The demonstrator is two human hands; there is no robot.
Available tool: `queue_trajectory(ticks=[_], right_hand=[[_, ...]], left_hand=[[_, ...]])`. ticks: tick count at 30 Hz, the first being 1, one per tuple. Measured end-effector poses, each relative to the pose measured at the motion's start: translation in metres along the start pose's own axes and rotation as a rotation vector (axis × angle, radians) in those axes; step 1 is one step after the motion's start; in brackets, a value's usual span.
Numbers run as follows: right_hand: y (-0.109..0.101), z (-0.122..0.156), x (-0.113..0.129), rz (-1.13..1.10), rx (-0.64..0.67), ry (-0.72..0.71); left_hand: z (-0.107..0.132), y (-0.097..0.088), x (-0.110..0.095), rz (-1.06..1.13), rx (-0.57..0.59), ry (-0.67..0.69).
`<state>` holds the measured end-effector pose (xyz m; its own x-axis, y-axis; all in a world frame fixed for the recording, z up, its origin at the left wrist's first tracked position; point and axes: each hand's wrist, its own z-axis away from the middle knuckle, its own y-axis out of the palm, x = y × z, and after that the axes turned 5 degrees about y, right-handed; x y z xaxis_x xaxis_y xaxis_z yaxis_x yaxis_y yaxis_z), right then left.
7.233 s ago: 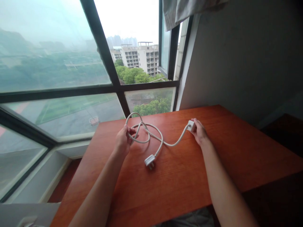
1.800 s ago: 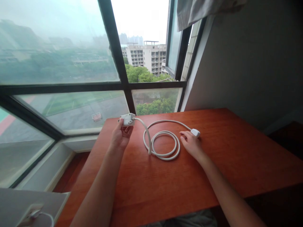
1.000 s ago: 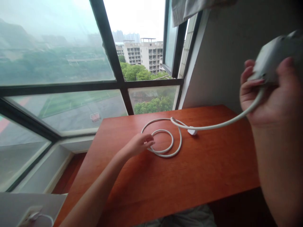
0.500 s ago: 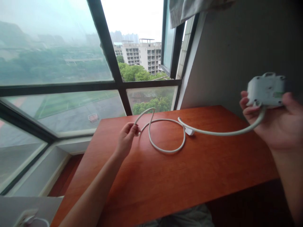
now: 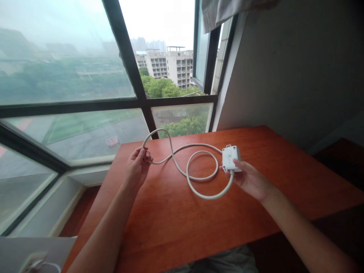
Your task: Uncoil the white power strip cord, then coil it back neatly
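Observation:
The white power strip (image 5: 231, 155), a compact box with screws and small mounting loops on the face toward me, is gripped by my right hand (image 5: 251, 178) above the table. Its thick white cord (image 5: 209, 196) leaves the lower edge and curls in loose loops over the tabletop. At the far left of these loops, my left hand (image 5: 138, 163) pinches the cord between thumb and fingers, lifting a short arch of it. Part of the cord passes behind the box, and its plug end is hidden there.
The reddish-brown wooden table (image 5: 176, 227) stands against a dark-framed window (image 5: 176, 101) with one pane swung open. A grey wall (image 5: 273, 76) rises at the right, and a curtain (image 5: 224, 13) hangs above. A wall outlet (image 5: 34, 261) with a white lead shows at lower left.
My right hand has brought the power strip from the far right in toward the table's middle, so the cord has slackened into an extra loop. My left hand has shifted slightly left with the cord.

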<state>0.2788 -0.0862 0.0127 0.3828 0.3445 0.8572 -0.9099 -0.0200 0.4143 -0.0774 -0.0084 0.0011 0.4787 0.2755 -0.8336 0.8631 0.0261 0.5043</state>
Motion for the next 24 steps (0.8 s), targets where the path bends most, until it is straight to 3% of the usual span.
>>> queue_trajectory(ticks=[5, 8, 13, 15, 19, 24], right_hand=[[-0.011, 0.003, 0.005, 0.136, -0.058, -0.026], [-0.025, 0.010, 0.009, 0.225, -0.053, -0.005], [-0.054, 0.018, 0.007, 0.262, -0.071, 0.048], [-0.065, 0.021, 0.003, 0.251, -0.108, 0.053], [-0.076, 0.025, -0.009, 0.223, -0.149, 0.080], [-0.069, 0.027, -0.020, 0.264, -0.111, 0.095]], left_hand=[[0.005, -0.002, -0.013, -0.165, 0.073, 0.019], [0.005, -0.006, -0.027, -0.496, 0.196, 0.095], [0.004, -0.017, -0.043, -1.148, 0.778, 0.265], [0.007, -0.025, -0.044, -1.320, 0.912, 0.295], [0.015, -0.043, -0.037, -1.484, 0.950, 0.274], [0.021, -0.047, -0.027, -1.340, 0.901, 0.205]])
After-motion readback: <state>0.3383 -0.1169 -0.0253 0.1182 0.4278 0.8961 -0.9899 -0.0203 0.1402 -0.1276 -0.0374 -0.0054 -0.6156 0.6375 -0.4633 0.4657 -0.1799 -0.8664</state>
